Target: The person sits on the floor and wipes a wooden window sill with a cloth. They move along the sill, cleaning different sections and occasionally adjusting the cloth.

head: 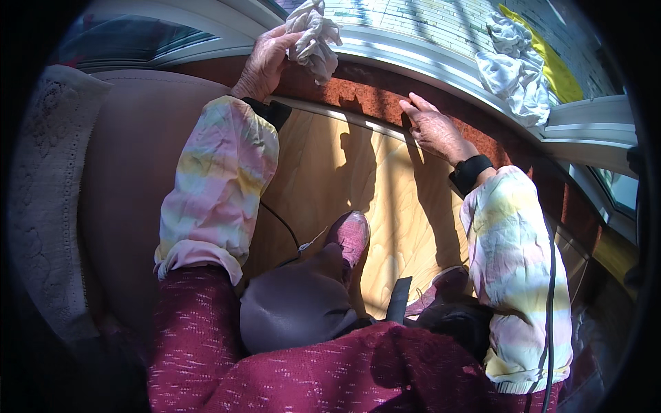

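A crumpled white cloth (315, 44) hangs from my left hand (264, 64), gripped between thumb and fingers, close to the white window frame (403, 46). Below it runs a reddish-brown sill or base strip (361, 95). My right hand (434, 126) holds nothing; its fingers are apart and extend over that reddish strip, and whether they touch it I cannot tell. Beyond the frame at the upper right lie crumpled white cloths (516, 72) beside a yellow cloth or sheet (555, 67).
A pinkish padded seat or sofa (139, 155) with a white lace cover (46, 206) stands at my left. My shoe (351, 235) rests on the wood-look floor (392, 222). A black cable (551, 289) runs along my right sleeve. Tiled surface (413, 15) shows past the frame.
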### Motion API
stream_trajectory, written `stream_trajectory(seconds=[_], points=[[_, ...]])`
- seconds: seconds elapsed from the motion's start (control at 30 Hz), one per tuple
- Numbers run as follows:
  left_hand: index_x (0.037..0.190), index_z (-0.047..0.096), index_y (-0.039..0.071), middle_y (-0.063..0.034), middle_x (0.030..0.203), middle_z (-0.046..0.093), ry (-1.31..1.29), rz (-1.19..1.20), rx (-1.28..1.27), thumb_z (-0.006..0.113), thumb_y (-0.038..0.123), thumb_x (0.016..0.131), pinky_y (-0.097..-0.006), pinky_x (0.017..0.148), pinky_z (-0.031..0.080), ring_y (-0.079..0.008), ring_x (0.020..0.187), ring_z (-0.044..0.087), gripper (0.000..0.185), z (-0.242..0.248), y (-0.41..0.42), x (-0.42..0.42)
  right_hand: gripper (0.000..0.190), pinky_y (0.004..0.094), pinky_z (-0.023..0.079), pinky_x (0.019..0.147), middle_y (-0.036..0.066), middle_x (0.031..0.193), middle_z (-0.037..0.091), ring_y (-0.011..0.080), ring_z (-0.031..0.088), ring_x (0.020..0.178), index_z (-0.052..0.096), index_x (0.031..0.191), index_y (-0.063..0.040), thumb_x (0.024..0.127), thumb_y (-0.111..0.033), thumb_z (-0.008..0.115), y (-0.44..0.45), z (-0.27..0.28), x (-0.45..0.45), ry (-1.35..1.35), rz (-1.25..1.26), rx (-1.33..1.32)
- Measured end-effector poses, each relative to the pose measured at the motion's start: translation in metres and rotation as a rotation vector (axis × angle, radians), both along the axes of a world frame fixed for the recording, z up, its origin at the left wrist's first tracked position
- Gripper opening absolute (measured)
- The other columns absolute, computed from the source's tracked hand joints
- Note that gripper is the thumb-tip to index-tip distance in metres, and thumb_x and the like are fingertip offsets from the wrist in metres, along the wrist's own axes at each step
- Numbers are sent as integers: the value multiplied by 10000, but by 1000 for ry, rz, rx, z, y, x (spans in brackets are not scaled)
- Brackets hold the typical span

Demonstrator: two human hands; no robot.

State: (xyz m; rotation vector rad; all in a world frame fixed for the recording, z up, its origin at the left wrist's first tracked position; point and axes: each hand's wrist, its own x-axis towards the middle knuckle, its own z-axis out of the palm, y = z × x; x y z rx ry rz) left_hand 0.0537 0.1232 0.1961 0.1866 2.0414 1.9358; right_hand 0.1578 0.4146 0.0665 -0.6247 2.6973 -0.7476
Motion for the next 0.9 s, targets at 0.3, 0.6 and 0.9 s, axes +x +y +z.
stream_trajectory(seconds=[0.3,0.6,0.9], points=[[1078,635,11,-31,924,635,248,4,-731,588,183,842,-272,796,462,-108,854,587,295,174,-8,-5,634,456,321,1083,325,1431,263,437,313,1323,343,1342,46,775,-105,582,-53,-8,-3,19,-35,58],[1044,659,9,-17,864,641,177,376,-743,597,119,852,-252,723,479,-98,772,594,229,148,-32,30,603,465,334,1047,158,1446,332,356,346,1316,409,1353,-104,772,-20,544,-53,2,-10,179,-12,-52],[997,633,5,-85,882,655,-89,585,-607,623,125,797,-314,725,479,-198,803,618,233,-54,-67,37,709,413,317,1080,156,1471,313,329,319,1346,376,1401,-141,735,-63,608,-27,13,-19,97,-2,81]])
